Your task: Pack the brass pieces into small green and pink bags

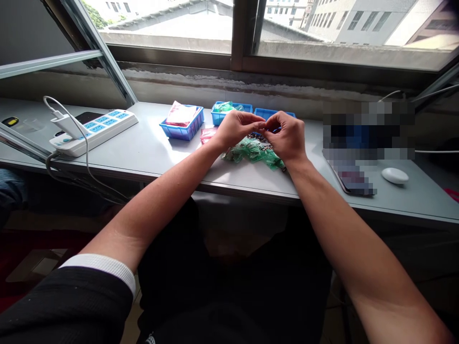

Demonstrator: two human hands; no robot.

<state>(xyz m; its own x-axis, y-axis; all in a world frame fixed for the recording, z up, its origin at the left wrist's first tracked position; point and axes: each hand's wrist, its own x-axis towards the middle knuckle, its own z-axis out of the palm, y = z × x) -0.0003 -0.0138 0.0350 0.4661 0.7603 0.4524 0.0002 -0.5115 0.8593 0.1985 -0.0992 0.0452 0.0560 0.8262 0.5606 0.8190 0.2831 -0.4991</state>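
Observation:
My left hand [234, 128] and my right hand [287, 136] meet fingertip to fingertip above the table. Both are closed in a pinch, and whatever sits between the fingertips is too small to make out. Right below them lies a heap of green plastic bags [253, 152] mixed with small dark metal pieces [261, 138]. Beyond my hands stand a blue bin [231, 118] with green plastic in it and another blue bin [263, 112], partly hidden by my right hand. A pink bag [208, 135] lies beside my left wrist.
Left of my hands, a blue bin [183, 132] holds pinkish-white packets [182, 114]. A white power strip [95, 131] with a plugged-in charger [68, 125] and cable lies farther left. To the right are a phone [353, 179], partly blurred, and a white oval case [395, 176]. Windows line the back.

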